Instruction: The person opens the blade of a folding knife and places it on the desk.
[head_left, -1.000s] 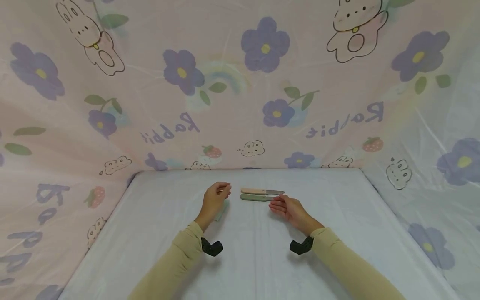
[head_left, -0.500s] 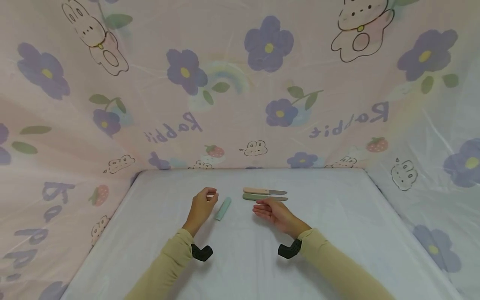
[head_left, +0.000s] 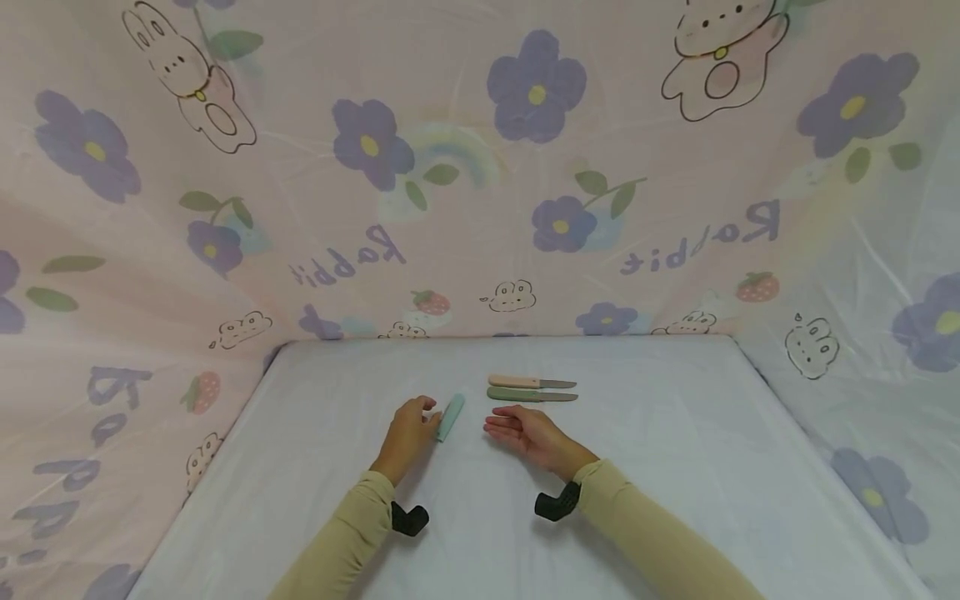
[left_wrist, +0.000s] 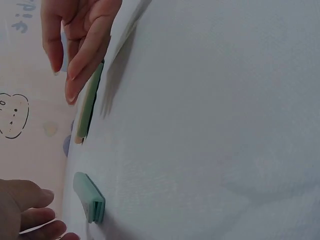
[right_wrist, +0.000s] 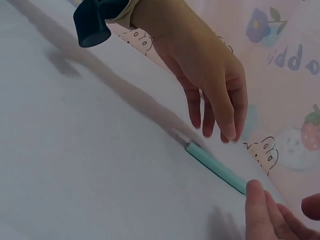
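Note:
A mint green sheath (head_left: 451,417) lies on the white table cover (head_left: 675,467). My left hand (head_left: 422,417) hangs just left of it with relaxed fingers, holding nothing; the right wrist view shows the left hand's fingertips (right_wrist: 220,131) just above the sheath's (right_wrist: 215,167) near end. My right hand (head_left: 501,423) rests open to the sheath's right, fingers straight and pointing left. Behind it lie two small knives side by side, a peach-handled knife (head_left: 525,382) and a green-handled knife (head_left: 525,395), blades pointing right. The left wrist view shows the sheath (left_wrist: 89,196) and the green knife (left_wrist: 87,107) edge on.
A pink cloth (head_left: 450,167) printed with purple flowers and rabbits walls in the table at the back and on both sides. Black wrist camera mounts (head_left: 408,518) sit below both sleeves.
My left hand has come down and back, uncovering the sheath and stopping beside it. My right hand has slid left, away from the knife blades, toward the sheath.

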